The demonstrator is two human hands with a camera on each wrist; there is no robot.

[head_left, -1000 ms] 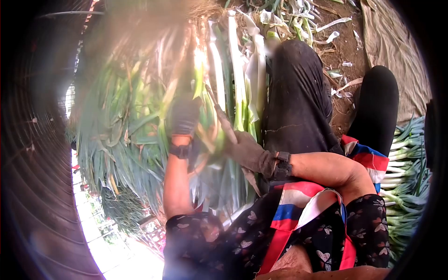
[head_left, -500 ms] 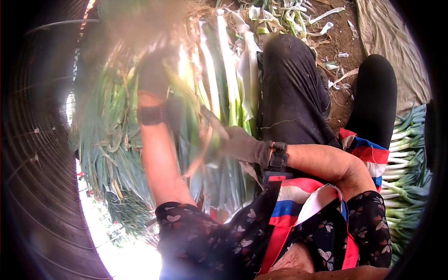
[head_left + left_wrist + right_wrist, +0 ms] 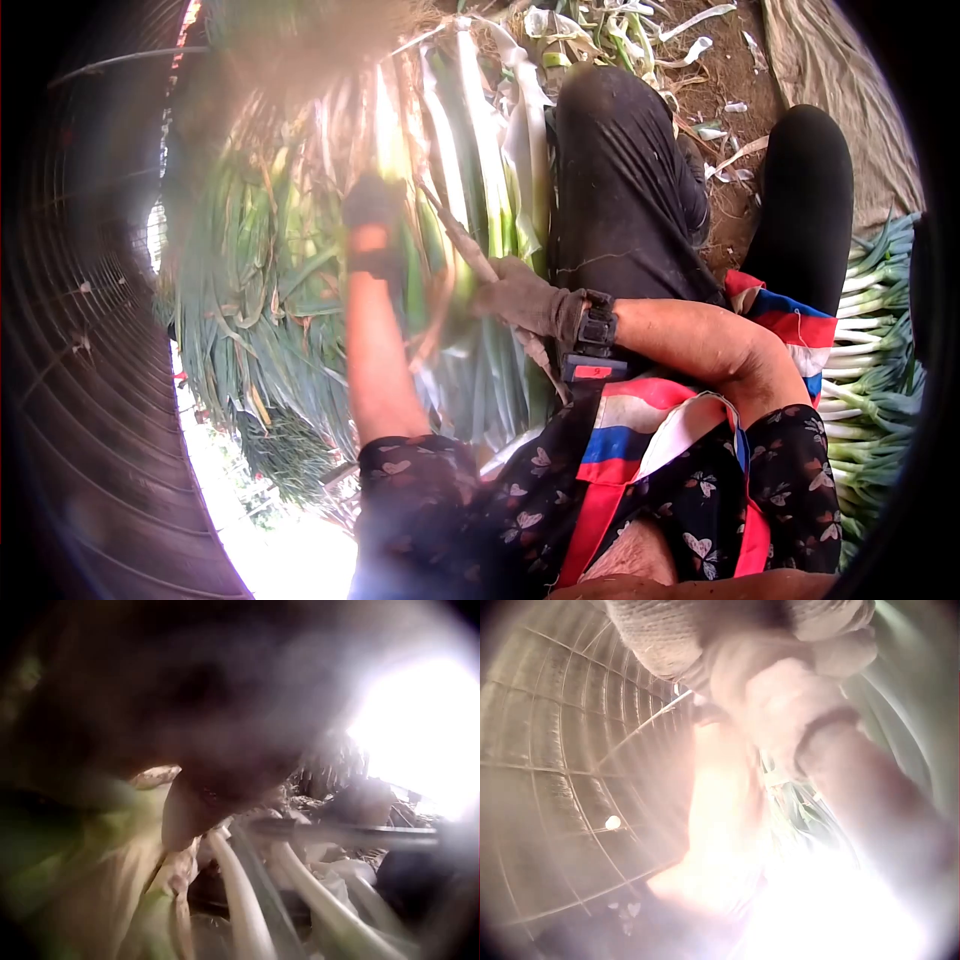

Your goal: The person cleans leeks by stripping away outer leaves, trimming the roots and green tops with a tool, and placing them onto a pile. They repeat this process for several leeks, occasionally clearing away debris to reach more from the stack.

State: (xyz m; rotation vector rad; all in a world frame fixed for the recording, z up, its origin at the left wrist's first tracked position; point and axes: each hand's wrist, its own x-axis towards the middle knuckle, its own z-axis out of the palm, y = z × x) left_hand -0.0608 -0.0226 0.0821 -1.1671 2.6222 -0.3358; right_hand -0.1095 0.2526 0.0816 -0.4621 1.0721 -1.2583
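Observation:
My gloved left hand (image 3: 373,215), blurred, lies over the green and white stalks (image 3: 487,140) of long leafy onions; its fingers cannot be made out. In the left wrist view, the dark glove (image 3: 199,806) hangs just over pale stalks (image 3: 244,904), with a thin rod (image 3: 360,835) crossing behind. My gloved right hand (image 3: 530,300) grips a long, dirty rod (image 3: 470,248) that slants across the stalks. The right wrist view shows curled gloved fingers (image 3: 780,690) round that thick rod (image 3: 877,787).
Piled onion leaves (image 3: 250,270) fill the left side, beside a ribbed dark wall (image 3: 90,330). My bent knee (image 3: 620,160) borders the stalks. Peelings (image 3: 640,45) lie on soil, with a tan cloth (image 3: 840,110) at upper right and onions in rows (image 3: 855,375) at lower right.
My left hand moved up and left over the stalks, then back down and right. My right hand has stayed close to the same place, still gripping the rod.

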